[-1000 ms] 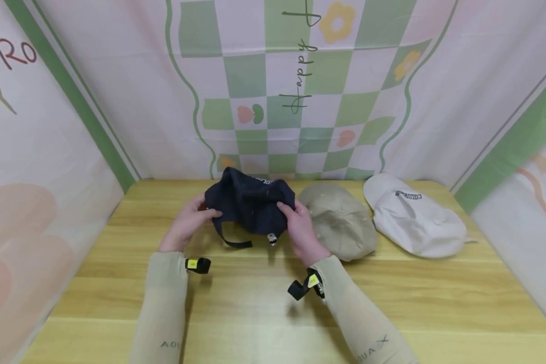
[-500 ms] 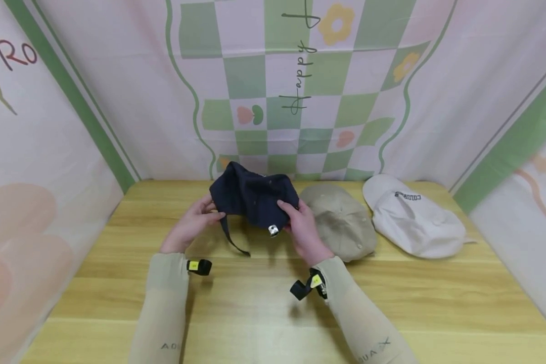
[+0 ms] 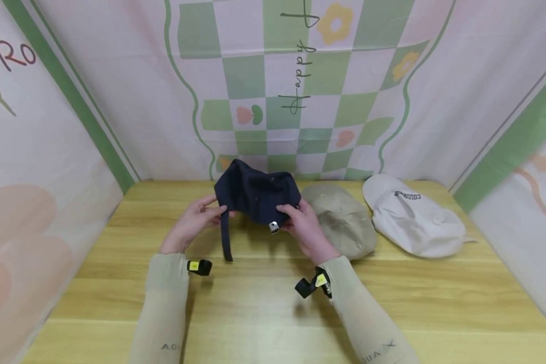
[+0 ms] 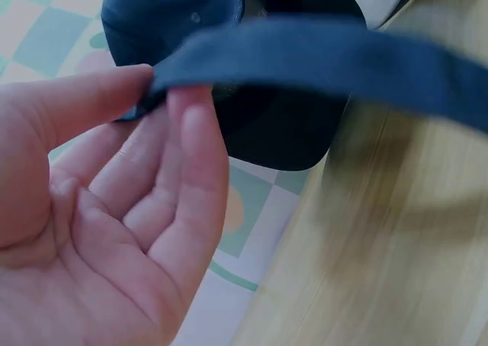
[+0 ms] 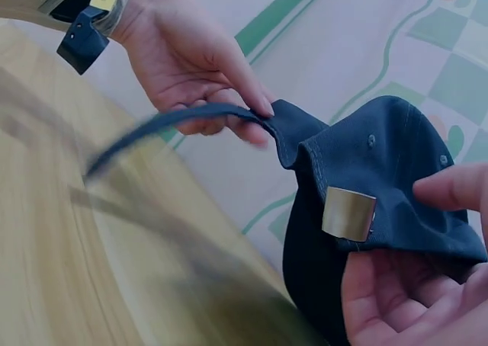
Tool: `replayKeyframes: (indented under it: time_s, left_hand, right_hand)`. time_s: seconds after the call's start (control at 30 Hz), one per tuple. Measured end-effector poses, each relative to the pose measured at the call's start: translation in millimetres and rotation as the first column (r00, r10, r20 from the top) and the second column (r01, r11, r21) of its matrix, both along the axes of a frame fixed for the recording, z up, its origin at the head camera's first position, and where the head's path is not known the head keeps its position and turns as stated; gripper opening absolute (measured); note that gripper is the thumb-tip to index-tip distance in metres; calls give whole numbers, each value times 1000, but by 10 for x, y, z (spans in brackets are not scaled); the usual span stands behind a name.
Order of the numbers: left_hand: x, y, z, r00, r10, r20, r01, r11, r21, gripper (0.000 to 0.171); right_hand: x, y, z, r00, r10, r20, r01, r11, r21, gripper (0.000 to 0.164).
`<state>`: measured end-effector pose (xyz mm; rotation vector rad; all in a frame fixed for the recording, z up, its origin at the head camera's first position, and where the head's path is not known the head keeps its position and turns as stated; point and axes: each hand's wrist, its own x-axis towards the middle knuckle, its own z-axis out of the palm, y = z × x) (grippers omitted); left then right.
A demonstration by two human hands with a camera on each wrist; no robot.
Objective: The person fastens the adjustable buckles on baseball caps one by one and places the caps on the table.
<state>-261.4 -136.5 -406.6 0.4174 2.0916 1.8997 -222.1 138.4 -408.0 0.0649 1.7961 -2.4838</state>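
Observation:
A navy baseball cap [image 3: 259, 194] is held up over the table's back edge, its back opening toward me. My left hand [image 3: 194, 220] pinches the cap's left back edge between thumb and fingers, where the loose strap [image 3: 226, 237] begins. That strap hangs down in the head view and sweeps across the left wrist view as a dark band. On the other side my right hand [image 3: 307, 227] grips the cap, thumb on the outside and fingers beneath. Close to those fingers is a silver metal buckle [image 5: 349, 214] on the cap's other back edge. The dark brim [image 4: 282, 129] points away from me.
A khaki cap [image 3: 341, 222] lies on the wooden table [image 3: 255, 313] just right of my right hand. Farther right is a white cap [image 3: 418, 217] with dark lettering. A checkered fabric backdrop [image 3: 284, 116] rises behind the table.
The navy cap has risen slightly and shifted right, tilting so its lettering is out of sight. Its strap has swung from lying sideways to hanging straight down below my left hand.

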Motion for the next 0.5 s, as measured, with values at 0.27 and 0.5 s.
replayKeyframes:
  time_s: [0.27, 0.5]
  left_hand:
    - [18, 19, 34, 1000, 0, 2, 0, 1000, 18, 38]
    - [12, 12, 33, 998, -47, -46, 49, 998, 39, 54]
  right_hand:
    - [34, 63, 75, 996, 85, -20, -82, 985, 149, 51]
    - [36, 91, 73, 989, 130, -74, -115, 977, 180, 64]
